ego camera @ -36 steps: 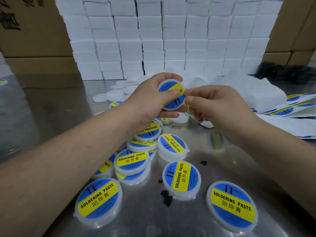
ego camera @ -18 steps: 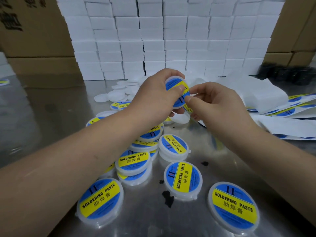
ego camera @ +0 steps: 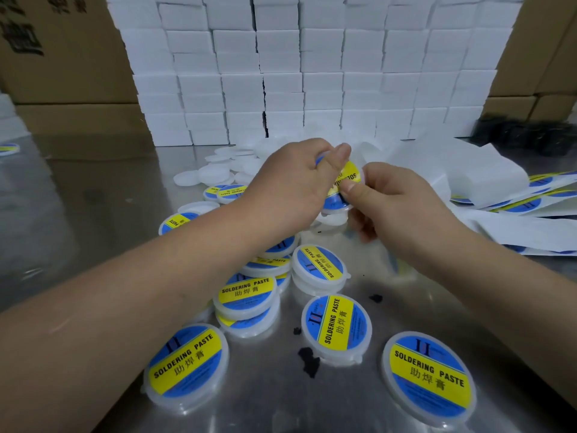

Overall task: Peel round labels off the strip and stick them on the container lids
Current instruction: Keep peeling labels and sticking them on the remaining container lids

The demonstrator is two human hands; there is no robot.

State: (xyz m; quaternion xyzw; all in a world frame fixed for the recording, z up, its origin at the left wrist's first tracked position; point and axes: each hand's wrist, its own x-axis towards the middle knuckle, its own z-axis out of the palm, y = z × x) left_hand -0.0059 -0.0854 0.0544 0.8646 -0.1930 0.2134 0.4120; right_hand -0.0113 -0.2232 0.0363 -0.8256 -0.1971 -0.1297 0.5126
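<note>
At the lower left of the frame a finished container [ego camera: 187, 367] lies label-up on the metal table [ego camera: 93, 214], with more of its kind heaped toward the centre. Just above centre, the left hand [ego camera: 290, 185] has fingers and thumb curled round the rim of the held container [ego camera: 333, 204], which is tilted toward the camera. A round label [ego camera: 349, 175] sits on its lid, and the right hand [ego camera: 402, 207] pinches the same piece, thumb flat on the label's face as if smoothing it down. The plastic looks light, stiff and rather slick, so the rim is the place to grip, leaving the lid face free. The label is thin and floppy, best taken by an edge. At the right edge lie the label strips [ego camera: 530, 203], well apart from both hands.
</note>
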